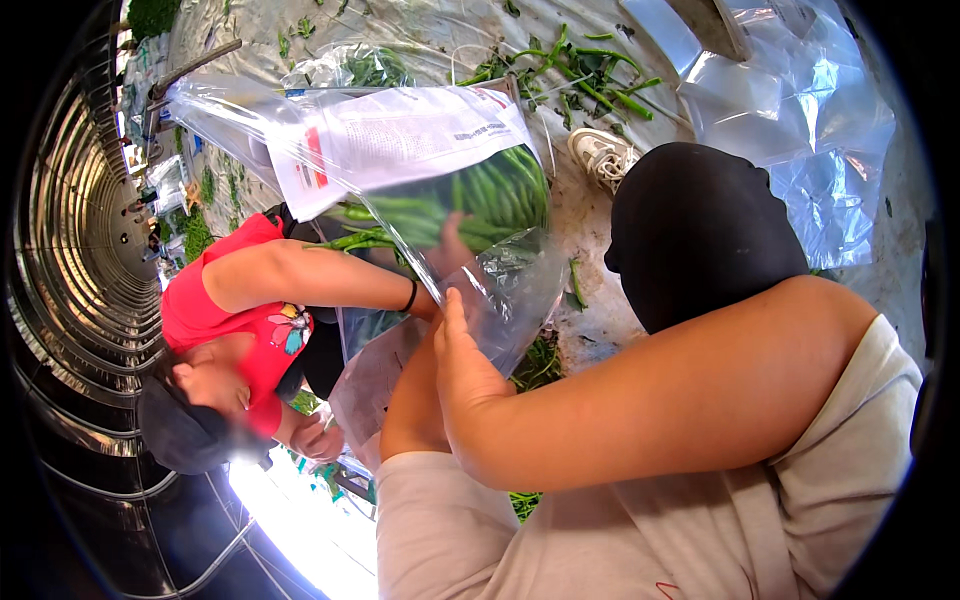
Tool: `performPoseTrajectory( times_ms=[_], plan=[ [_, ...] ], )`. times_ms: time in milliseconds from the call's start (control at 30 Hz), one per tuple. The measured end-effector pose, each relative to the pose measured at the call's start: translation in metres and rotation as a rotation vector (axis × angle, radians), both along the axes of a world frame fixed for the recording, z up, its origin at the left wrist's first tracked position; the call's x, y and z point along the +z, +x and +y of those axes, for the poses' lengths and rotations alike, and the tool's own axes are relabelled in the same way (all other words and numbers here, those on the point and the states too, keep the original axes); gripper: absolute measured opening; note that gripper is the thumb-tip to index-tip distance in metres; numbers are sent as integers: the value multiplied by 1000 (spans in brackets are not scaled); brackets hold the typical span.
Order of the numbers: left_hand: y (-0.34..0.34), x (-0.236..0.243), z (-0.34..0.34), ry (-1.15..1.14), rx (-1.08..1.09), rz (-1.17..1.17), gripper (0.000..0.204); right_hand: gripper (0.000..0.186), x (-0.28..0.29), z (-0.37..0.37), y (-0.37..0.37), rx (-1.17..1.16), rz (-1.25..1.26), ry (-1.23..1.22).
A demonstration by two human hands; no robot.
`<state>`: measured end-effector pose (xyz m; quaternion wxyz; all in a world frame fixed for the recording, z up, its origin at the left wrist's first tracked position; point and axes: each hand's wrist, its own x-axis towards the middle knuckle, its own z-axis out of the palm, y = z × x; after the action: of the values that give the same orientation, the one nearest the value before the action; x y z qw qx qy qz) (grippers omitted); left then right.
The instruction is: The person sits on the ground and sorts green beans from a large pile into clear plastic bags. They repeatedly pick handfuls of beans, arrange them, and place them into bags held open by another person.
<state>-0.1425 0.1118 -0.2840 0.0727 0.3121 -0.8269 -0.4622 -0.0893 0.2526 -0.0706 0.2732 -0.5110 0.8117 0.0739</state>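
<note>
A clear plastic bag (500, 290) lines a box heaped with long, slim green pods (490, 200), like beans or peppers. My right hand (468, 350) is at the near edge of the bag, its fingers closed against the film. My left forearm (415, 400) runs up behind the right hand. The left hand's fingers are hidden by the right hand and the film. A co-worker in a red shirt (235, 290) reaches one arm, with a black wristband, toward the pods. A hand (455, 240) shows blurred through the film. A printed white sheet (420, 135) lies over the far part of the pods.
Loose green pods with leaves (590, 80) lie on the pale ground sheet (580, 230). More clear plastic sheeting (820, 120) spreads at the far right. My black-covered knee (705, 235) and a light shoe (603, 158) stand right of the box. The co-worker's other hand (318, 438) is at the lower left.
</note>
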Motion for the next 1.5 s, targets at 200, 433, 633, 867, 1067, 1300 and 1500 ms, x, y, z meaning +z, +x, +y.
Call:
performPoseTrajectory(
  times_ms=[200, 433, 633, 867, 1067, 1300, 1500],
  plan=[
    [-62, -51, -60, -83, -400, -496, 48, 51, -1, -15, 5, 49, 39, 83],
    [-94, -72, -48, -706, -1040, -531, 69, 49, -2, -19, 7, 19, 21, -26],
    [-56, -62, 1, -957, -938, -357, 89, 49, 3, -11, 20, 0, 85, -37],
    [-86, -33, -51, 66, -638, -301, 73, 52, -3, 7, 36, 101, 121, -65],
    [-76, -57, -52, -1146, -875, -192, 77, 55, -1, -4, 46, 264, 97, 54],
    [-79, 11, -67, -1190, -879, -311, 47, 59, 11, -13, 54, 345, 130, 55],
    [-89, 39, -31, 342, -484, -316, 23, 59, 3, -5, 42, 306, 53, 49]
  ],
)
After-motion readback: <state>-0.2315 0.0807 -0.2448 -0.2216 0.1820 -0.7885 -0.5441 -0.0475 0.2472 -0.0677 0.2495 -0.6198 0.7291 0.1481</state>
